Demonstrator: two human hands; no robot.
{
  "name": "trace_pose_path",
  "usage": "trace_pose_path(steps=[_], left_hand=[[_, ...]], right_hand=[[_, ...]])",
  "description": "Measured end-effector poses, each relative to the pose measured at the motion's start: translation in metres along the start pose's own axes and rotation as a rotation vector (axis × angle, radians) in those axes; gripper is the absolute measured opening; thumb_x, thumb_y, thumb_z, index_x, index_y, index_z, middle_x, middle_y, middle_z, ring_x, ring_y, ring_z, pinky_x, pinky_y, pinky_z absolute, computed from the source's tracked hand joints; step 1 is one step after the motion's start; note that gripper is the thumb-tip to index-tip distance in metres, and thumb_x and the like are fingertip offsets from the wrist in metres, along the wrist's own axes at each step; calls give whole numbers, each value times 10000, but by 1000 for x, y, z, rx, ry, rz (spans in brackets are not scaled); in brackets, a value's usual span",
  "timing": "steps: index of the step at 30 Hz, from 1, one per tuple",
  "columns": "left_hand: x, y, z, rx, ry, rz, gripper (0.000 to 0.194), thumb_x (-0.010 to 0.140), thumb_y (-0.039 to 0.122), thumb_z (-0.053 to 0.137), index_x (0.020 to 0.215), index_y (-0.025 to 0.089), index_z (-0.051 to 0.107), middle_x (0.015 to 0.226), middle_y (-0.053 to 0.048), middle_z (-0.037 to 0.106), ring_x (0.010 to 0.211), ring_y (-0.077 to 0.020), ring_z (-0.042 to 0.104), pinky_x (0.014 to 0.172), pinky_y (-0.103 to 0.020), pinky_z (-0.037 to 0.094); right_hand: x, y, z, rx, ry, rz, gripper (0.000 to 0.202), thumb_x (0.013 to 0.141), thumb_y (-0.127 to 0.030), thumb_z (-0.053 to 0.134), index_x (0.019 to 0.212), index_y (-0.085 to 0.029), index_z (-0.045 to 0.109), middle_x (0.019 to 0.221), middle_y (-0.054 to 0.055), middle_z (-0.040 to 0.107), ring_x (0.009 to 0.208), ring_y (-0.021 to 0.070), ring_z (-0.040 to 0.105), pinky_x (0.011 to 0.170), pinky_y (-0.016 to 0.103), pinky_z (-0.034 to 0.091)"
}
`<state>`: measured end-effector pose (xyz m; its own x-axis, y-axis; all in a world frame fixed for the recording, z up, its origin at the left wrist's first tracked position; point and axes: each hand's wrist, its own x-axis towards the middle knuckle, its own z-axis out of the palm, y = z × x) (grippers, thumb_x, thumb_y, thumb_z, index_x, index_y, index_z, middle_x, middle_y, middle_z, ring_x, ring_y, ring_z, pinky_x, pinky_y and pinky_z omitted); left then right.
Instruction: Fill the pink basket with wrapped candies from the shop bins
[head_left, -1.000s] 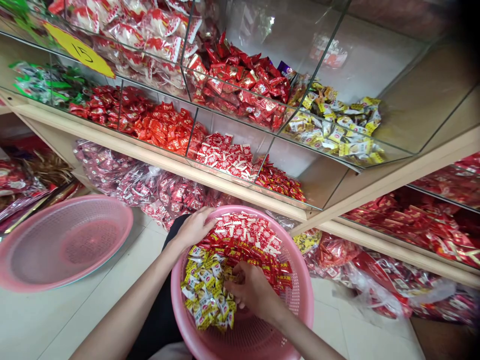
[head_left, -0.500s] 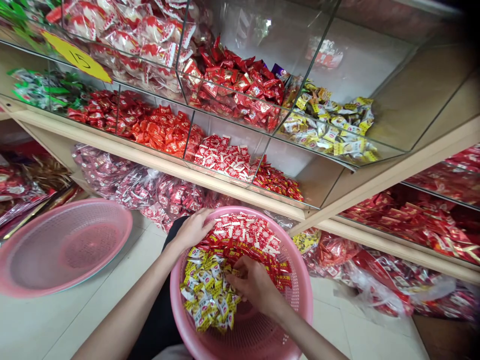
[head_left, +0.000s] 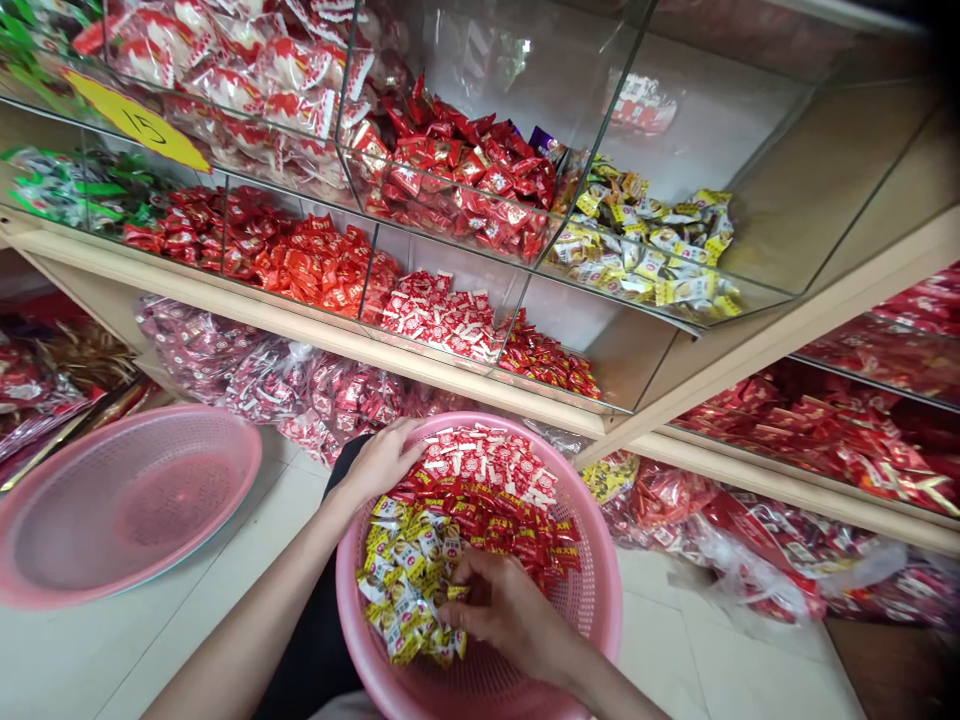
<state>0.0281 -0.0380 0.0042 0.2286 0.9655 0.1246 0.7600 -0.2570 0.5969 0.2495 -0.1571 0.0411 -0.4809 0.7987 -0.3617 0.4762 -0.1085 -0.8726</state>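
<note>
My left hand [head_left: 384, 462] grips the upper left rim of a pink plastic basket [head_left: 604, 560], its thumb lying inside. Within the basket, my right hand [head_left: 502, 605] is at the right edge of a heap of yellow-and-white wrapped candies [head_left: 409, 575]. Its thumb and forefinger are bent towards each other around a candy [head_left: 457, 593] of that kind; the other fingers are mostly hidden. Red candies with yellow print [head_left: 510, 535] lie beyond the hand in a band. Red-and-white wrapped candies [head_left: 480, 460] fill the far side of the basket.
A second pink basket [head_left: 247, 450] stands on the tiled floor at left. Wooden shelves [head_left: 480, 390] with clear candy bins rise ahead, one bearing a yellow tag [head_left: 139, 120] marked 15. Bagged candies [head_left: 330, 385] lie beneath. A dark knee [head_left: 315, 590] is beside the basket.
My right hand has moved slightly down and left, from the border of the red candies onto the yellow-and-white heap. My left hand stays on the rim. The view has shifted a little.
</note>
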Motion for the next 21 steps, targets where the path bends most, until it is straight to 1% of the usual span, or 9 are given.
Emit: trace_pose_path(steps=[6,11,13,15,18,21], left_hand=[[1,-2,1,-9,4,7,437,903,420,383,1246,201,543,1252,-78,594,1130,-219,570,982,-337,428],[1,-5,3,-29,7,13,429,900,406,390,1244,202,545,1241,-76,604,1109,-217,579,956,-330,441],[1,-6,4,-28,14,8,431,894,407,398,1239,197,552,1240,-78,604,1108,-219,580,951,-328,443],[1,-6,4,-32,18,7,430,891,404,403,1237,198,556,1235,-78,608,1104,-219,581,953,-330,440],[2,-5,3,-33,15,8,430,893,403,400,1239,202,557,1240,-78,606,1107,-222,580,955,-336,439],[2,-5,3,-34,13,4,438,894,413,401,1249,205,552,1251,-78,601,1126,-226,570,964,-343,434]], right_hand=[[-6,-12,6,19,-18,11,193,765,-332,647,761,-179,528,608,-49,473,556,91,419,515,204,302],[-5,-7,5,46,-13,17,219,751,-330,662,735,-177,505,605,-48,472,549,86,414,505,200,301],[-4,-2,5,55,-5,24,250,752,-362,665,733,-178,496,615,-43,485,552,88,437,500,199,315],[-3,3,3,123,-18,49,295,771,-432,640,764,-186,477,617,-42,497,527,92,465,473,199,338],[-1,7,-2,270,-38,110,375,797,-546,568,835,-204,418,548,-62,498,448,106,489,407,202,361],[2,10,-7,344,-31,140,418,784,-579,565,857,-211,382,491,-75,505,422,117,506,396,206,380]])
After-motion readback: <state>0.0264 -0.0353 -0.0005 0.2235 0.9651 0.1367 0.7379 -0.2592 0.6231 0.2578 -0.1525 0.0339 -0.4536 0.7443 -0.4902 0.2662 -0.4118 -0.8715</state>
